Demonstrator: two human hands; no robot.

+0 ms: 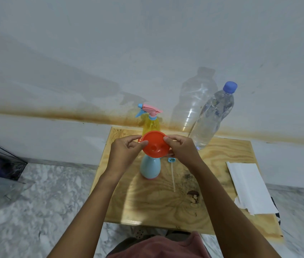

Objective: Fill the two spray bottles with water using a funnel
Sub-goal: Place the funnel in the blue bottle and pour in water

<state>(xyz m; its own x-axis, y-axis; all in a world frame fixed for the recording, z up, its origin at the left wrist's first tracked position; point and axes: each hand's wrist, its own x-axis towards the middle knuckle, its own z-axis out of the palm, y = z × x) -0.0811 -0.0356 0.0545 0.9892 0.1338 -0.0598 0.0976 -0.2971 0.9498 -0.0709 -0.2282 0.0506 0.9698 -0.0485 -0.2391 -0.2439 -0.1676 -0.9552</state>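
Both hands hold the orange funnel (pixel 154 144) by its rim: the left hand (pixel 124 149) pinches the left edge beside a small tab, and the right hand (pixel 182 149) pinches the right edge, fingers curled on each. The funnel's mouth is tipped toward the camera, and it sits directly above the blue bottle (pixel 150 169), which stands upright on the table (pixel 166 205). The funnel hides the bottle's neck, so I cannot tell whether the spout is inside it. Just right of the blue bottle lies a loose sprayer (pixel 171 160), partly hidden under the right hand, its thin tube pointing toward the near edge. Behind the funnel stands the yellow bottle (pixel 152 124) with its pink-and-blue trigger head on. Further right, near the wall, a clear water bottle (pixel 210 118) stands with its blue cap on. White folded paper (pixel 248 187) lies along the table's right side.
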